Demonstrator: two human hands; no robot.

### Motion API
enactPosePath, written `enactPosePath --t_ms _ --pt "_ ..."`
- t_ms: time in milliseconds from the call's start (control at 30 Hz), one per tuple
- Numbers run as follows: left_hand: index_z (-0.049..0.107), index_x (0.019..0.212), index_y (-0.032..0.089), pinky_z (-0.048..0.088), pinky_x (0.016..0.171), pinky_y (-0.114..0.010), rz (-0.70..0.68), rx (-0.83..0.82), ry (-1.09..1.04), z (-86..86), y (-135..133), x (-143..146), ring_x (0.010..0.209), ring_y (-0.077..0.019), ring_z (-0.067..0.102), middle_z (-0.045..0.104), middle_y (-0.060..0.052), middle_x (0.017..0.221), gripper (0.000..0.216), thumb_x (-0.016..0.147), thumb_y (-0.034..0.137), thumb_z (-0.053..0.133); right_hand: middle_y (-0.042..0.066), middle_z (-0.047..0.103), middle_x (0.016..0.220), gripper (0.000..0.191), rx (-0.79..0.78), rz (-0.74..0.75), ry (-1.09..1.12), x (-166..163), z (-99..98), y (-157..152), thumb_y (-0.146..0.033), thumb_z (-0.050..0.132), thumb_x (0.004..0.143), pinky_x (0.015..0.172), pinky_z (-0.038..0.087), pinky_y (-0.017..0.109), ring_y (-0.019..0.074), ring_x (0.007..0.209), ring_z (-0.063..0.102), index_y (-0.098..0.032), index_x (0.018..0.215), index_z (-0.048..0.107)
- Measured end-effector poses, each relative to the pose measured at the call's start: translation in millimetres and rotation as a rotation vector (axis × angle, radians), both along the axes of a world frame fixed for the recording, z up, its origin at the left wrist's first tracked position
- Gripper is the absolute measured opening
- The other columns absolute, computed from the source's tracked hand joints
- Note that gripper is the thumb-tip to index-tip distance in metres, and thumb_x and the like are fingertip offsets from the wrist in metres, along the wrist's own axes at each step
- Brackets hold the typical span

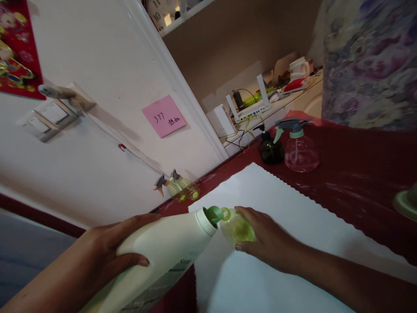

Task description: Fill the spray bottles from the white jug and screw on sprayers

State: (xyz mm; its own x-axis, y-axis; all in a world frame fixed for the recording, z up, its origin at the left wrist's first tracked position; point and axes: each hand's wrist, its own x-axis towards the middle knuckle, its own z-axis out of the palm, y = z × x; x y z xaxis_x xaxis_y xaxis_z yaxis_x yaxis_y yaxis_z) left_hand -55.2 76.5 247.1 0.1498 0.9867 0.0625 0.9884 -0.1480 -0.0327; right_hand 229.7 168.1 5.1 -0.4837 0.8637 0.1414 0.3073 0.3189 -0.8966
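My left hand grips a large pale, cream-green detergent bottle, tipped so its open neck with a green pouring spout points right. In my right hand is a small clear bottle with a yellow-green rim and yellowish liquid inside, its mouth held up against the spout. The two openings meet or nearly touch; whether liquid is flowing I cannot tell. Both bottles are held over a white sheet. Part of the detergent bottle's label is turned away and its base runs out of view.
Two yellow-green spray bottles stand by the wall at the left. Further back are a dark pump bottle and a pink spray bottle on the dark red table cover. A white router and cables sit behind; a green-rimmed object is at right.
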Motion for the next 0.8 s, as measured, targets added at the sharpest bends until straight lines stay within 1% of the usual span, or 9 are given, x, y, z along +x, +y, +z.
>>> enactPosePath --t_ms 100,233,400,533,667,800 --pt "0.064 0.133 0.050 0.066 0.073 -0.033 -0.015 -0.071 0.108 4.0 1 -2 0.073 -0.0235 0.080 0.083 0.007 0.106 0.063 0.072 0.051 0.078 0.013 0.058 0.150 0.081 -0.011 0.006 -0.006 1 1.0 0 -0.035 0.072 0.075 0.114 0.040 0.054 0.0377 0.135 0.051 -0.022 0.150 0.046" --pt "0.061 0.136 0.050 0.065 0.078 -0.033 0.048 -0.087 0.177 7.1 -1 0 0.077 -0.0219 0.079 0.082 0.008 0.108 0.062 0.076 0.049 0.075 0.014 0.057 0.150 0.082 -0.011 0.009 -0.007 0 1.9 1 -0.036 0.072 0.075 0.115 0.039 0.055 0.0374 0.135 0.050 -0.020 0.151 0.044" --pt "0.062 0.134 0.050 0.064 0.083 -0.033 0.057 -0.090 0.153 10.1 -1 2 0.078 -0.0212 0.079 0.082 0.009 0.107 0.060 0.076 0.047 0.074 0.014 0.057 0.150 0.080 0.014 0.012 -0.012 -1 -1.8 2 -0.035 0.071 0.076 0.113 0.040 0.055 0.0377 0.134 0.051 -0.021 0.151 0.044" --pt "0.063 0.132 0.052 0.064 0.081 -0.031 0.074 -0.089 0.161 12.7 2 3 0.077 -0.0214 0.079 0.082 0.009 0.104 0.060 0.074 0.047 0.076 0.014 0.058 0.149 0.080 0.019 -0.004 -0.008 0 -4.1 1 -0.035 0.073 0.075 0.112 0.041 0.057 0.0391 0.134 0.052 -0.022 0.150 0.045" --pt "0.061 0.134 0.052 0.063 0.081 -0.030 0.072 -0.097 0.175 15.3 2 3 0.077 -0.0215 0.079 0.082 0.009 0.104 0.063 0.073 0.048 0.076 0.014 0.059 0.148 0.079 0.015 -0.002 -0.007 0 -2.7 1 -0.036 0.074 0.075 0.111 0.043 0.058 0.0405 0.135 0.053 -0.025 0.149 0.047" --pt "0.063 0.135 0.048 0.060 0.084 -0.031 0.151 -0.150 0.208 19.5 0 8 0.084 -0.0234 0.079 0.082 0.007 0.110 0.057 0.079 0.054 0.071 0.015 0.059 0.149 0.080 0.013 -0.011 -0.011 -1 -1.3 1 -0.035 0.074 0.075 0.111 0.042 0.058 0.0405 0.135 0.053 -0.023 0.149 0.047"
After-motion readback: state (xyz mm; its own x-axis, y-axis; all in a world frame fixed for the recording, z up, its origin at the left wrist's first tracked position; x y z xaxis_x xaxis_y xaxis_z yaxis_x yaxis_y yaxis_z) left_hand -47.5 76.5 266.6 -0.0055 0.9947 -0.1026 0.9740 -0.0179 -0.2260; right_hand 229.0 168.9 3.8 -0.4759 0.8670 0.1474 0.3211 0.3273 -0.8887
